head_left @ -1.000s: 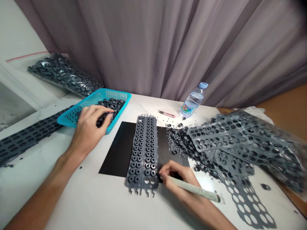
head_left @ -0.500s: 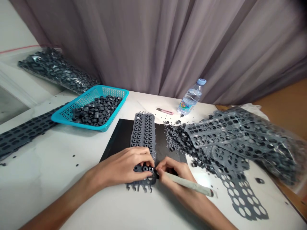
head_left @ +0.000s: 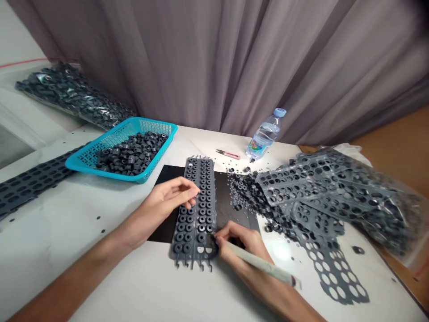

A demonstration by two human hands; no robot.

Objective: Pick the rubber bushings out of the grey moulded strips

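A dark grey moulded rubber sheet (head_left: 197, 205), with rows of round, holed grommet-like parts, lies lengthwise over a black mat (head_left: 228, 210). Two openings show light near its front right corner. My left hand (head_left: 174, 197) is over the sheet's left side, thumb and fingertips pinched together; whatever they hold, if anything, is hidden. In the fingers of my right hand (head_left: 243, 243) is a slim tool with a pale, wrapped-looking handle (head_left: 264, 266), held like a pen. Its dark tip is at the sheet's right edge, near the openings, and partly hidden by the fingers.
A blue basket (head_left: 144, 176) of loose dark parts stands at the left, before a filled plastic bag (head_left: 73, 96). Another perforated sheet (head_left: 36, 179) lies at far left. Pink-handled snips (head_left: 229, 154), a water bottle (head_left: 264, 134), scrap pieces (head_left: 251, 197) and punched-out sheets (head_left: 342, 273) lie beyond and right.
My left hand has lifted off the sheet's front part and moved up and left, its fingers now pinched. My right hand stays near the right edge with the tool.
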